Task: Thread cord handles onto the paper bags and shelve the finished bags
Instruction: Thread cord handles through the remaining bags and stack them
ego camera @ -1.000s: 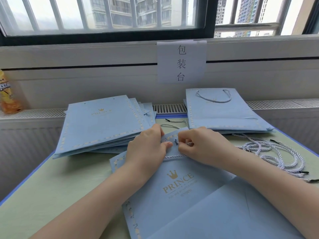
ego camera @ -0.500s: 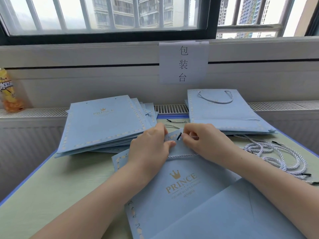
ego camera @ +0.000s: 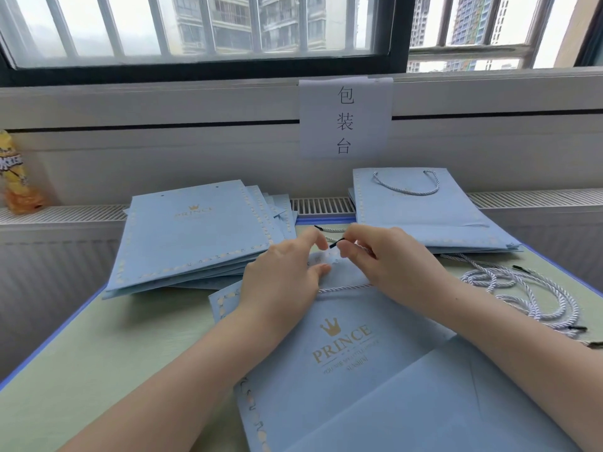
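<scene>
A flat light-blue paper bag (ego camera: 346, 347) with a gold PRINCE crown lies on the table in front of me. My left hand (ego camera: 284, 282) pinches its top edge. My right hand (ego camera: 391, 265) holds the black-tipped end of a white twisted cord (ego camera: 342, 288) just above that edge; the rest of the cord runs across the bag under my right hand. Whether the tip is through a hole is hidden by my fingers.
A stack of blue bags without handles (ego camera: 195, 236) lies at the back left. Bags with a cord handle (ego camera: 421, 210) are piled back right. Loose cords (ego camera: 528, 295) lie at the right. A yellow bottle (ego camera: 18, 177) stands on the radiator ledge. A paper sign (ego camera: 346, 119) hangs on the wall.
My right hand has lifted the cord's black tip up and toward the far edge of the bag. My left hand shifted slightly along the bag's top edge.
</scene>
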Tool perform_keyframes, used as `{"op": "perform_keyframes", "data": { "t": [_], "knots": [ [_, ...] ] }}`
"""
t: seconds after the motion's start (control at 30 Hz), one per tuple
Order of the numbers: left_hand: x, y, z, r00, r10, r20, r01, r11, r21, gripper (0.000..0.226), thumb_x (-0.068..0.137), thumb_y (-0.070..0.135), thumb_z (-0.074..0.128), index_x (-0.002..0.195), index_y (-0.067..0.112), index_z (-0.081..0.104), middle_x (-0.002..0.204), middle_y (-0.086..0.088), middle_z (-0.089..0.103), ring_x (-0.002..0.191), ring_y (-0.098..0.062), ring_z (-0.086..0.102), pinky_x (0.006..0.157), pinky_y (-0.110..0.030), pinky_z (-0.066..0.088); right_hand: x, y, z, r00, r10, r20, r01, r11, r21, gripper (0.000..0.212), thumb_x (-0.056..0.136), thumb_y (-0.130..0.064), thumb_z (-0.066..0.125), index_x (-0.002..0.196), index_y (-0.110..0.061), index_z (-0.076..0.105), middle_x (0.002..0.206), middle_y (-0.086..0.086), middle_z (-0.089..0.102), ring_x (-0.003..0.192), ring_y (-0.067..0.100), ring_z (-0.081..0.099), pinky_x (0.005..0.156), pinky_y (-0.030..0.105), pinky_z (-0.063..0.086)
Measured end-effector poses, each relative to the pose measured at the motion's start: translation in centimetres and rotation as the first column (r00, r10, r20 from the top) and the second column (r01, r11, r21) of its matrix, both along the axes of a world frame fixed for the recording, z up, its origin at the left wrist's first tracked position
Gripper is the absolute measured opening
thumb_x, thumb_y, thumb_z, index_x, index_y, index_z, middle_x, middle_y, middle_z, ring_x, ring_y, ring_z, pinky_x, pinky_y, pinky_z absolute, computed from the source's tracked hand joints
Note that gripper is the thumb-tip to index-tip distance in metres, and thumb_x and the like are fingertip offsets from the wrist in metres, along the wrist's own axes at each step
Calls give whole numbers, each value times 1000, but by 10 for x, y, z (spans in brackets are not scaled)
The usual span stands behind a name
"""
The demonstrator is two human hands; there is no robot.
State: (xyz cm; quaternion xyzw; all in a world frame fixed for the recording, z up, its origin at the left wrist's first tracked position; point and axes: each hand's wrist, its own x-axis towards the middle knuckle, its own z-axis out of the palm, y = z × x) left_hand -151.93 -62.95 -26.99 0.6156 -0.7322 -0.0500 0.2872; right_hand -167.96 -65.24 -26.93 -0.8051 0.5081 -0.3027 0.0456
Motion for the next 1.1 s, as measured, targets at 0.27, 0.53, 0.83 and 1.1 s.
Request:
{"op": "perform_keyframes", "data": {
  "t": [0.27, 0.53, 0.83, 1.1],
  "knots": [
    [3, -4, -2, 1000, 26, 4, -26, 999, -20, 33, 93, 39, 54, 125, 29, 51, 121, 8, 60, 115, -14, 52, 85, -30, 38, 1, 4, 1, 979, -82, -186, 77, 996, -34, 25, 92, -38, 46, 76, -20, 49, 61, -3, 49, 59, 14, 42, 55, 27, 35],
    [-1, -3, -5, 998, 22, 53, -13, 985, -170, 29, 93, 39, 53, 121, 30, 54, 117, 12, 61, 111, -9, 53, 82, -25, 38, 6, 9, 4, 942, -135, -307, 85, 982, -171, 28, 93, -35, 41, 74, -15, 37, 64, 0, 46, 64, 27, 44, 49, 29, 26],
    [0, -5, -6, 999, 20, 40, -9, 969, -247, 31, 92, 37, 56, 122, 27, 55, 113, 12, 61, 109, -9, 53, 80, -22, 35, 3, 4, 3, 979, -50, -199, 41, 998, -48, 33, 96, -37, 38, 68, -19, 35, 67, -4, 46, 69, 20, 44, 59, 34, 34],
    [1, -6, -4, 997, 42, 61, -22, 954, -300, 32, 93, 38, 54, 123, 28, 54, 115, 12, 60, 108, -8, 53, 75, -20, 31, -1, -4, 0, 998, 17, 57, -17, 1000, -12, 35, 98, -31, 43, 78, -9, 61, 56, -14, 48, 59, 4, 45, 58, 21, 34]
  ]
}}
